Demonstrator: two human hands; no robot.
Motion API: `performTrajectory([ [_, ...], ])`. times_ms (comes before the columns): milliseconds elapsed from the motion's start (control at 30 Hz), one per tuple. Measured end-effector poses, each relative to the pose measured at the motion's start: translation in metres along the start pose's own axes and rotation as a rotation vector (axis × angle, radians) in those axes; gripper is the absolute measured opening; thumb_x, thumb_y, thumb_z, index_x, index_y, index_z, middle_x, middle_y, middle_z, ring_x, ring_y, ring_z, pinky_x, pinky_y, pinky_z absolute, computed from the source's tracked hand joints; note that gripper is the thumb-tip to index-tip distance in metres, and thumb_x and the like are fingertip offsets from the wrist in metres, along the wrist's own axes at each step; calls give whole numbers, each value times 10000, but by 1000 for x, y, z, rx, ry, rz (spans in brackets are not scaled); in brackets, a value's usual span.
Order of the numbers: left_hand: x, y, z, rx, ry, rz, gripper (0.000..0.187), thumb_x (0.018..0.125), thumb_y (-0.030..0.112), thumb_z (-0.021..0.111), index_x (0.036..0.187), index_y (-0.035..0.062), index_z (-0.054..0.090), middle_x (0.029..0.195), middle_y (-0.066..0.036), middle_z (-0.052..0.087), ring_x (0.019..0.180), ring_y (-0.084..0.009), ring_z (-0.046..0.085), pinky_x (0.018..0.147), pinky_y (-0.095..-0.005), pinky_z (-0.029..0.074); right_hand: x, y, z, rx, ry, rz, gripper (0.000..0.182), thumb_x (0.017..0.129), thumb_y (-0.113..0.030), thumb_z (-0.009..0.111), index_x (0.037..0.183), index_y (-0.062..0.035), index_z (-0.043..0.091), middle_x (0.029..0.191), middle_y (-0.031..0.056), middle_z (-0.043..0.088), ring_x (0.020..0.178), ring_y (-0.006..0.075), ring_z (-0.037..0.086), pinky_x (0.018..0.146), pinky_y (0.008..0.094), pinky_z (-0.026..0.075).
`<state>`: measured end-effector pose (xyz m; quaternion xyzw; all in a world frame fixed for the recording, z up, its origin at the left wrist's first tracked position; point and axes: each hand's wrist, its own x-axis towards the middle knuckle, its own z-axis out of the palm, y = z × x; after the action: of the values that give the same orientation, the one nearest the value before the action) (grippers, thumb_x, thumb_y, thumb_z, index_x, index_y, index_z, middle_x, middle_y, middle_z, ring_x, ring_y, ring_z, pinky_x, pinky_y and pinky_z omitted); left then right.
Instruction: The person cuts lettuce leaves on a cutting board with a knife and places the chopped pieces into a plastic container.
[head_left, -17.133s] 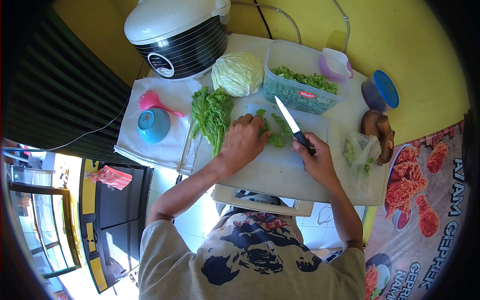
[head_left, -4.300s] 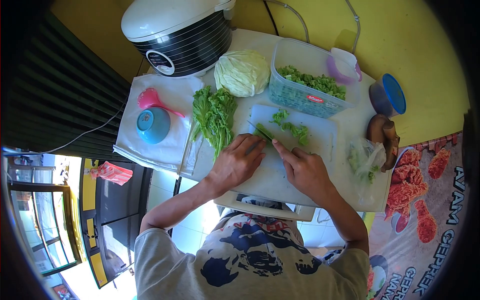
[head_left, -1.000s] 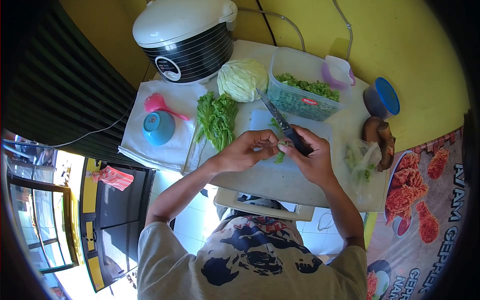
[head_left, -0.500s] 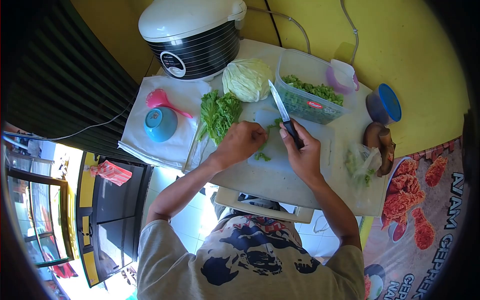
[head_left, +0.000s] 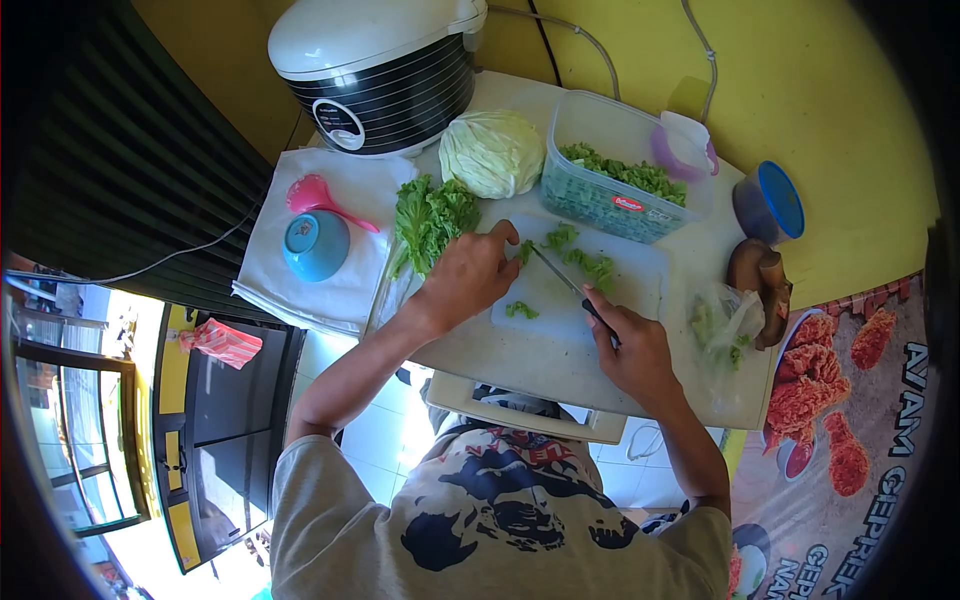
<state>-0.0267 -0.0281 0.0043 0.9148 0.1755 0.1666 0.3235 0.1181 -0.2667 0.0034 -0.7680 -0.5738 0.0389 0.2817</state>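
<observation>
While the right hand grips the knife, lettuce pieces lie beside its blade

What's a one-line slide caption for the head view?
Right hand holds a knife over the cutting board while left hand pins lettuce beside a cabbage.

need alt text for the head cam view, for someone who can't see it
Seen from above, a person's right hand holds a knife over cut lettuce pieces on a white cutting board, while the left hand steadies them. Behind sit a lettuce bunch, a cabbage, a tub of chopped greens and a rice cooker.
</observation>
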Motion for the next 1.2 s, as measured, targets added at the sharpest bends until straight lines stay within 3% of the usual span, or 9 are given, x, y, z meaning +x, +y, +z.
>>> performTrajectory([
  [233, -11, -4, 10, 161, 139, 111, 139, 929, 119, 720, 1053, 57, 740, 817, -156, 707, 730, -342, 712, 683, -440, 570, 9, 1, 3, -20, 1, -68, 529, 957, -82, 665, 1475, -167, 600, 829, 94, 738, 606, 261, 700, 562, 391, 585],
  [433, -13, -9, 6, 211, 87, 207, 155, 909, 92, 726, 1051, 81, 788, 842, -113, 682, 746, -304, 699, 689, -417, 584, 4, -1, 1, -27, -24, -54, 526, 957, -86, 666, 1474, -163, 602, 821, 88, 740, 600, 259, 701, 558, 389, 586],
  [967, -10, -11, 2, 224, 50, 210, 220, 871, 65, 741, 1080, 91, 805, 881, -104, 706, 782, -309, 718, 703, -410, 590, 26, 0, 15, -109, -44, -112, 513, 934, -80, 675, 1444, -105, 618, 744, 107, 689, 566, 277, 667, 543, 404, 568],
  [1200, -12, -12, 2, 237, 72, 223, 211, 875, 70, 744, 1076, 89, 808, 875, -106, 709, 786, -312, 720, 706, -418, 588, 8, -11, 14, -188, -17, -20, 540, 930, -85, 681, 1463, -119, 603, 728, 105, 662, 527, 281, 646, 524, 409, 563],
])
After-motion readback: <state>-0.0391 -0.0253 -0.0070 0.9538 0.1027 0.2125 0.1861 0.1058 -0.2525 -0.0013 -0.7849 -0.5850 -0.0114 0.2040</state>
